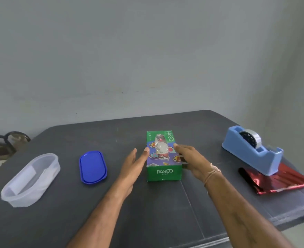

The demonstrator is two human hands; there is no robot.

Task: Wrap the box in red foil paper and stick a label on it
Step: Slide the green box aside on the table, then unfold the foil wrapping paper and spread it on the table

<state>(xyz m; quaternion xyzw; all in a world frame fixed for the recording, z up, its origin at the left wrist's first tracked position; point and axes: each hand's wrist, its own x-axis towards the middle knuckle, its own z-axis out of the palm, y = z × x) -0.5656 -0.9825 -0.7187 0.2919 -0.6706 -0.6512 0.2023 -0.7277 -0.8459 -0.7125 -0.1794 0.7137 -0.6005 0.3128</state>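
A green tissue box point(163, 173) with a colourful top lies lengthwise in the middle of the dark table point(147, 212). My left hand point(133, 167) is beside its left face, fingers spread, thumb tip touching the top edge. My right hand point(192, 160) rests against the box's right side with fingers extended. Neither hand has lifted the box. Folded red foil paper point(280, 183) lies at the right, partly under a blue tape dispenser point(251, 151). White label paper point(24, 178) sits inside a clear plastic container point(29, 179) at the left.
A blue oval lid point(93, 167) lies between the container and the box. A black marker point(244, 173) rests beside the foil. The table's right edge runs close to the foil. A grey wall stands behind the table.
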